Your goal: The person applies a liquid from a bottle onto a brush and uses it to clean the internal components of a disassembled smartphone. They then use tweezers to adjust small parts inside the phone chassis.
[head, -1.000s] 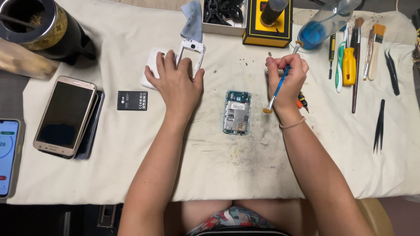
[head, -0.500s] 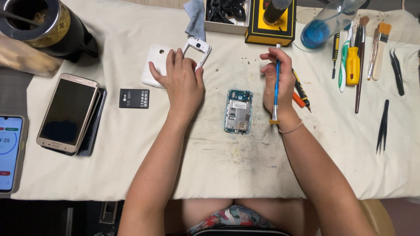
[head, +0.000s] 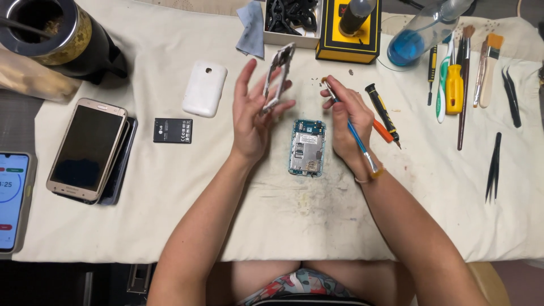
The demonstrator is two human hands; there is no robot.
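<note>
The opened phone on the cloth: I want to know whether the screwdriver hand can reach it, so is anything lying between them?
Nothing visible. The opened phone lies bare just beside the right hand; the left hand holds the phone frame raised above it.

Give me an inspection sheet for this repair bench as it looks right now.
Surface: cream cloth, stained near the middle.
Job's things: opened phone lying flat; phone frame lifted, tilted.
Clutter: white back cover, battery, stacked gold phone, brushes, tweezers, blue bottle.
Grippers: left hand holds the frame; right hand holds a blue screwdriver.
Cables: nothing seen.
Surroundings: dark pot at the far left.
</note>
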